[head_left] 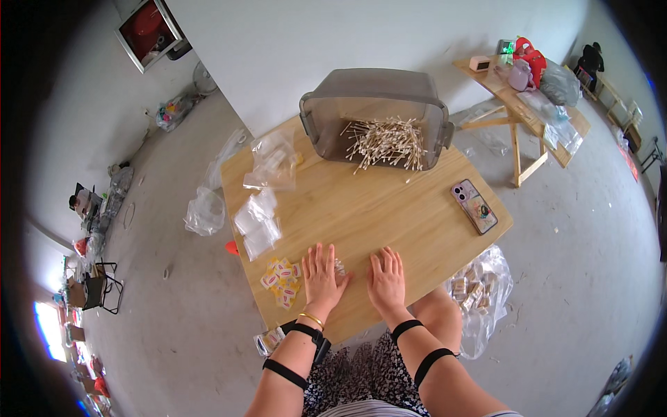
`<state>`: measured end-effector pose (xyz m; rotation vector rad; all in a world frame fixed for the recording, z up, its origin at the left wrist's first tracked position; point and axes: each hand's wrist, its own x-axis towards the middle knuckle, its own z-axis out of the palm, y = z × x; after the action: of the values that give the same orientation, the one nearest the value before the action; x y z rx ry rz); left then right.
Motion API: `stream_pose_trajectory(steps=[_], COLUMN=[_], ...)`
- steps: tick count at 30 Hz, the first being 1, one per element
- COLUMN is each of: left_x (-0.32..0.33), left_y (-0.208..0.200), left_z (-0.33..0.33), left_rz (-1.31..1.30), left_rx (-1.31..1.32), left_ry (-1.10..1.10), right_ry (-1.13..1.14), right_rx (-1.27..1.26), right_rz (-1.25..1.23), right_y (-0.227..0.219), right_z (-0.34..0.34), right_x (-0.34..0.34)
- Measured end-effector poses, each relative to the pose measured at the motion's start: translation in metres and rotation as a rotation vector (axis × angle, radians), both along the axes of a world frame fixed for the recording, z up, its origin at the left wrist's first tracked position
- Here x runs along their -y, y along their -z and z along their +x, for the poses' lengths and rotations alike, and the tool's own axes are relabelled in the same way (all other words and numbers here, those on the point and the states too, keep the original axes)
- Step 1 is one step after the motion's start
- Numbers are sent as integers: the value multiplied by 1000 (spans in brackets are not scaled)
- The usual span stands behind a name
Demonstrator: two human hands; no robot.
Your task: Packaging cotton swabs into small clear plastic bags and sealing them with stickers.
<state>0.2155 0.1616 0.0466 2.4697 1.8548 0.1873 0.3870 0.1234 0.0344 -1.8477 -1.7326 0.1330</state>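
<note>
Yellow-and-white slips, too overlapped to count, are lying at one wooden table's near left. Two hands are resting flat and released along its near side: left hand beside the slips, right hand farther right. One grey bin, holding cotton swabs, is lying sideways at the table's far edge; grey floor is surrounding the table.

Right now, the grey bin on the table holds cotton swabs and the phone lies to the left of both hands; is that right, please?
Not quite: the head view shows the phone to the right of both the left hand and the right hand. The grey bin on the table does hold cotton swabs.
</note>
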Motion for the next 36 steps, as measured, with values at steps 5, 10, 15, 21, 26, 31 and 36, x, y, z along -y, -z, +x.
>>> stream_pose_trajectory(steps=[5, 10, 15, 21, 26, 31, 36], left_x=[3, 5, 19, 44, 24, 4, 11], left_y=[-9, -12, -15, 0, 19, 12, 3], left_z=[-20, -44, -44, -10, -4, -7, -5], left_rz=[-49, -139, -156, 22, -4, 9, -57], left_rx=[319, 376, 376, 281, 50, 25, -55], left_ry=[75, 137, 153, 38, -71, -47, -43], right_ry=[-5, -10, 1, -16, -28, -12, -18], right_rx=[-13, -17, -26, -8, -2, -1, 2], right_rz=[10, 18, -9, -11, -7, 15, 1], right_y=[-3, -3, -3, -2, -2, -3, -3], right_z=[3, -2, 0, 0, 0, 1, -1], right_x=[1, 0, 1, 0, 2, 2, 1])
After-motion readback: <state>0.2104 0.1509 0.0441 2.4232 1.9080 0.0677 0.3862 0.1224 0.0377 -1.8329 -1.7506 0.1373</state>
